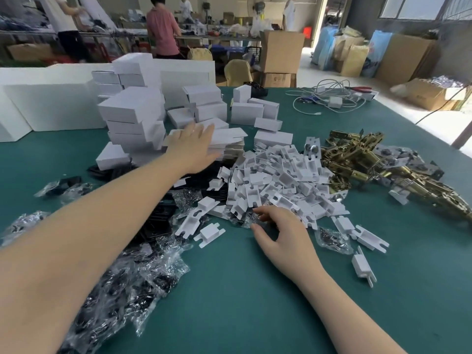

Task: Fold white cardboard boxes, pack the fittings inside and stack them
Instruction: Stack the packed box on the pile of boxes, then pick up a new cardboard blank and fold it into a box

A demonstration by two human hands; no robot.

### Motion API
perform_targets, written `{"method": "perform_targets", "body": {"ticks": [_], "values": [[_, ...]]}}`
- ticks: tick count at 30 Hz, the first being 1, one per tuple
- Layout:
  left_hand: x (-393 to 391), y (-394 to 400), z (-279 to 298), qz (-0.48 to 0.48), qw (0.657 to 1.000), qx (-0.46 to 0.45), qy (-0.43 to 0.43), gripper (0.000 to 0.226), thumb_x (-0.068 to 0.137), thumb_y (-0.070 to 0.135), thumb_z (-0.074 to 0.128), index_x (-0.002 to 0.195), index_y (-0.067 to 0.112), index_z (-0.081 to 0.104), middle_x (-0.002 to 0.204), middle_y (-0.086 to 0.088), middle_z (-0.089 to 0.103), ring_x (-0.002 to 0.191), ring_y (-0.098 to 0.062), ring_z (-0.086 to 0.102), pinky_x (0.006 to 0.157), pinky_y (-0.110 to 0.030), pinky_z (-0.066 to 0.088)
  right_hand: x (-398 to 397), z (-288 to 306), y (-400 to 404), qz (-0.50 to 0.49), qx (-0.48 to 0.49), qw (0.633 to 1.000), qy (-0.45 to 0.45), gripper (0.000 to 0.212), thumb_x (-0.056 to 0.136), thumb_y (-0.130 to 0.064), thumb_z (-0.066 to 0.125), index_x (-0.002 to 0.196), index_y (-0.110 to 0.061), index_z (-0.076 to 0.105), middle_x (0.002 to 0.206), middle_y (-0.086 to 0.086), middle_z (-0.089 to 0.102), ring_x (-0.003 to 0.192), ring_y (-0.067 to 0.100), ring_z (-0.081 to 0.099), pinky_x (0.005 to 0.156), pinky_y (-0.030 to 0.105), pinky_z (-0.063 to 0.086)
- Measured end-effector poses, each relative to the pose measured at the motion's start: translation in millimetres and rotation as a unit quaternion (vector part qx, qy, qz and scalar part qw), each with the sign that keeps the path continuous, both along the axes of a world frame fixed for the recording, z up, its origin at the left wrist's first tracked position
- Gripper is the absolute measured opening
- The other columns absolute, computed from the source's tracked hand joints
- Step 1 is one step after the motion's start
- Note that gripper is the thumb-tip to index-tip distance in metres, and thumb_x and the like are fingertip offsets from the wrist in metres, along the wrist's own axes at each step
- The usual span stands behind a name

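**Packer reaches for a fresh carton blank amid heaps of door hardware**

A worker's left hand, fingers straight and spread, lies on a stack of flat white box blanks, apparently to draw off the next one for folding. The right hand pinches a clear plastic packet at the edge of a heap of white card inserts, likely a fitting for packing. Folded boxes are stacked behind, brass latches to the right, on the green table. The packet's contents are hard to make out; the left palm's contact is hidden.
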State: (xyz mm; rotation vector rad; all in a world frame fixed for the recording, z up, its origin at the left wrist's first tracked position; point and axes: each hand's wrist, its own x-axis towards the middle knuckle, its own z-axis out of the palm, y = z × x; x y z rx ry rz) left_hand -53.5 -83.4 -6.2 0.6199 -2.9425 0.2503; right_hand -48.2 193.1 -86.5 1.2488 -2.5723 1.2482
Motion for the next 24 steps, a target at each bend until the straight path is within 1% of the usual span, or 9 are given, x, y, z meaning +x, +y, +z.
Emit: {"method": "perform_targets", "body": {"ticks": [1, 4, 7, 9, 12, 14, 16, 21, 24], "values": [[-0.9, -2.2, -5.7, 0.005, 1.0, -0.021, -0.02, 0.06, 0.101, 0.048, 0.038, 0.152, 0.02, 0.023, 0.154, -0.01, 0.035, 0.141, -0.029, 0.032, 0.109, -0.044, 0.028, -0.5, 0.0, 0.1, 0.0, -0.001, 1.0, -0.001, 0.028, 0.091, -0.03, 0.063, 0.12, -0.029, 0.062, 0.095, -0.031, 0.051, 0.097, -0.002, 0.052, 0.087, 0.02, 0.043], [3.2, -6.9, -3.8, -0.023, 0.994, -0.086, 0.071, 0.024, 0.101, 0.025, 0.045, 0.118, 0.021, 0.06, 0.111, -0.009, 0.065, 0.104, -0.031, 0.059, 0.075, -0.032, 0.038, -1.4, 0.6, 0.0, 0.001, 0.0, 1.0, -0.002, 0.028, 0.092, -0.03, 0.062, 0.12, -0.027, 0.063, 0.095, -0.028, 0.052, 0.097, -0.001, 0.052, 0.087, 0.02, 0.043], [10.0, -7.4, 10.3, -0.01, 0.995, -0.017, 0.093, 0.03, 0.104, 0.017, 0.038, 0.118, 0.022, 0.064, 0.103, -0.01, 0.066, 0.096, -0.032, 0.06, 0.068, -0.033, 0.039, -2.4, 0.6, -0.3, 0.0, 0.002, 1.0, -0.008, 0.027, 0.093, -0.03, 0.061, 0.119, -0.026, 0.063, 0.098, -0.019, 0.057, 0.096, 0.002, 0.053, 0.087, 0.023, 0.044], [16.6, 1.5, 21.8, 0.004, 0.965, 0.061, 0.254, 0.031, 0.104, 0.017, 0.036, 0.12, 0.014, 0.062, 0.084, -0.005, 0.06, 0.086, -0.028, 0.055, 0.065, -0.034, 0.033, -2.2, 0.9, -0.2, 0.0, 0.001, 1.0, -0.014, 0.026, 0.093, -0.03, 0.061, 0.119, -0.026, 0.063, 0.099, -0.015, 0.059, 0.095, 0.004, 0.053, 0.087, 0.024, 0.045], [27.0, 40.6, 42.4, -0.005, 0.835, 0.24, 0.495, 0.022, 0.102, 0.018, 0.043, 0.098, 0.006, 0.061, 0.077, 0.0, 0.048, 0.073, -0.017, 0.044, 0.064, -0.03, 0.03, -2.2, 1.5, -0.4, -0.002, 0.0, 1.0, -0.015, 0.025, 0.093, -0.03, 0.061, 0.117, -0.025, 0.064, 0.096, -0.017, 0.059, 0.094, 0.003, 0.054, 0.084, 0.023, 0.045], [34.3, 77.1, 45.2, -0.006, 0.713, 0.452, 0.536, 0.02, 0.1, 0.016, 0.05, 0.081, 0.015, 0.057, 0.076, 0.0, 0.051, 0.073, -0.013, 0.046, 0.069, -0.033, 0.041, -1.3, 2.0, 0.3, -0.006, -0.021, 0.999, -0.026, 0.02, 0.093, -0.03, 0.062, 0.113, -0.027, 0.064, 0.093, -0.022, 0.057, 0.092, 0.0, 0.055, 0.079, 0.019, 0.044], [42.3, 109.4, 28.5, 0.005, 0.603, 0.624, 0.497, 0.014, 0.1, 0.016, 0.054, 0.087, 0.02, 0.061, 0.09, 0.0, 0.063, 0.086, -0.016, 0.056, 0.086, -0.041, 0.051, -0.5, 3.0, 1.3, -0.022, -0.062, 0.997, -0.049, 0.018, 0.094, -0.033, 0.061, 0.112, -0.032, 0.062, 0.092, -0.024, 0.059, 0.09, -0.005, 0.057, 0.073, 0.012, 0.041], [61.3, 164.9, -36.3, 0.008, 0.487, 0.779, 0.394, 0.02, 0.104, 0.013, 0.042, 0.108, 0.026, 0.058, 0.085, 0.009, 0.074, 0.073, -0.007, 0.068, 0.06, -0.023, 0.054, 3.9, 4.8, 5.1, -0.023, -0.16, 0.983, -0.085, 0.043, 0.096, -0.03, 0.055, 0.139, -0.027, 0.051, 0.1, -0.011, 0.067, 0.087, 0.005, 0.062, 0.073, 0.022, 0.047], [69.6, 179.2, -52.8, 0.0, 0.447, 0.825, 0.345, 0.023, 0.101, 0.034, 0.048, 0.119, 0.035, 0.063, 0.095, 0.009, 0.074, 0.081, -0.007, 0.07, 0.069, -0.022, 0.053, 12.1, 4.5, 5.3, 0.025, -0.121, 0.992, 0.002, 0.048, 0.098, -0.033, 0.051, 0.145, -0.036, 0.041, 0.131, -0.01, 0.057, 0.113, 0.01, 0.056, 0.091, 0.025, 0.045]]}}
